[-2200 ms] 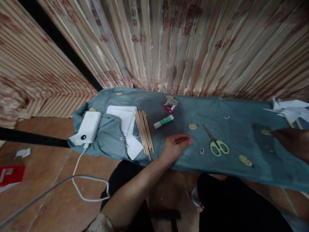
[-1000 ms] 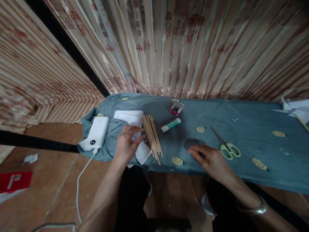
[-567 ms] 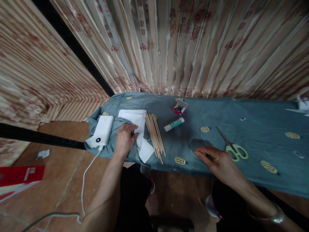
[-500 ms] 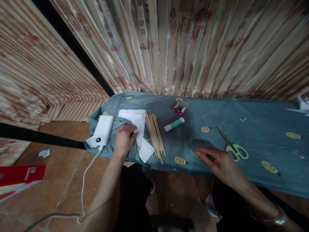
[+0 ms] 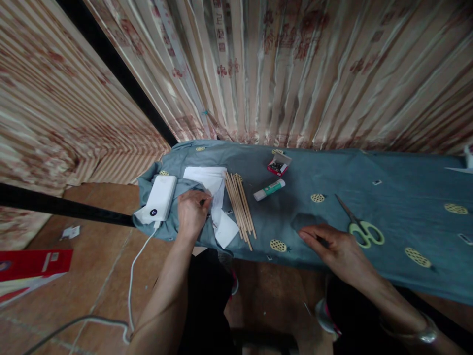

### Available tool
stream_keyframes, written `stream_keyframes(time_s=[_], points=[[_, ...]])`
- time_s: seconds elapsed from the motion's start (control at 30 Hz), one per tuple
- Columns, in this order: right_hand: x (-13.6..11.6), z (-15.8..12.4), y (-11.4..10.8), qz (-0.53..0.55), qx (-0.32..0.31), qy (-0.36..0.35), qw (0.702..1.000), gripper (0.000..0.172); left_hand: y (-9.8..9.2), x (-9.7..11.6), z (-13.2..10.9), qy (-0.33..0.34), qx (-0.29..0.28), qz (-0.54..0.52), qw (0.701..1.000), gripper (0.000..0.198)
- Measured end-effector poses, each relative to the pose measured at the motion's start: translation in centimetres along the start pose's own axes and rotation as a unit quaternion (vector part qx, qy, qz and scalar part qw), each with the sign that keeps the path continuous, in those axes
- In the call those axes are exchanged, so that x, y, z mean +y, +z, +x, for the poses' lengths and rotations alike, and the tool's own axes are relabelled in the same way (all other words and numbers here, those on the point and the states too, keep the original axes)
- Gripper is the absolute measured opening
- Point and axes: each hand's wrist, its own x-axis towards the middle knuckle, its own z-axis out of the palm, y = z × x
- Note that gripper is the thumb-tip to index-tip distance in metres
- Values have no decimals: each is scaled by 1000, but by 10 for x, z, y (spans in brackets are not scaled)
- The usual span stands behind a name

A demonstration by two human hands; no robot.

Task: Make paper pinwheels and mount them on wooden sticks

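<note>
My left hand is over a small stack of white paper, thumb and forefinger pinched on a sheet's edge. Just right of it, a loose folded piece of white paper lies at the cloth's front edge. A bundle of thin wooden sticks lies beside the papers. My right hand hovers over the cloth near the front, its fingertips pressed together; anything between them is too small or hidden. Scissors with light green handles lie just beyond that hand, blades pointing away.
A glue stick and an open small red box of dark bits lie mid-table. At the left end sits a white power bank with a white cable. The blue-green cloth covers the table; a curtain hangs behind.
My left thumb and forefinger have closed together at the paper's edge. My right hand keeps its place and pinched shape. The whole view has shifted slightly.
</note>
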Motion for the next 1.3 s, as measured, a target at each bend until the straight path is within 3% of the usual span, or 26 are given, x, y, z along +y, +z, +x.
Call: stream_keyframes(time_s=[0.3, 0.6, 0.83, 1.1, 1.3], points=[[2, 0, -1, -8, -7, -9, 1000, 27, -6, -2, -5, 38, -22, -50, 998, 25], [-1, -1, -1, -10, -5, -8, 1000, 28, -4, 2, -1, -83, -6, -60, 995, 11], [-2, -1, -1, -10, -9, -13, 1000, 28, -4, 3, 0, -161, -19, -96, 982, 17], [-1, -1, 1, -8, 5, -20, 1000, 26, -5, 2, -1, -154, -41, -129, 979, 19], [-1, -1, 2, -9, -4, -14, 1000, 28, -6, 5, -1, -161, -12, -164, 973, 15]])
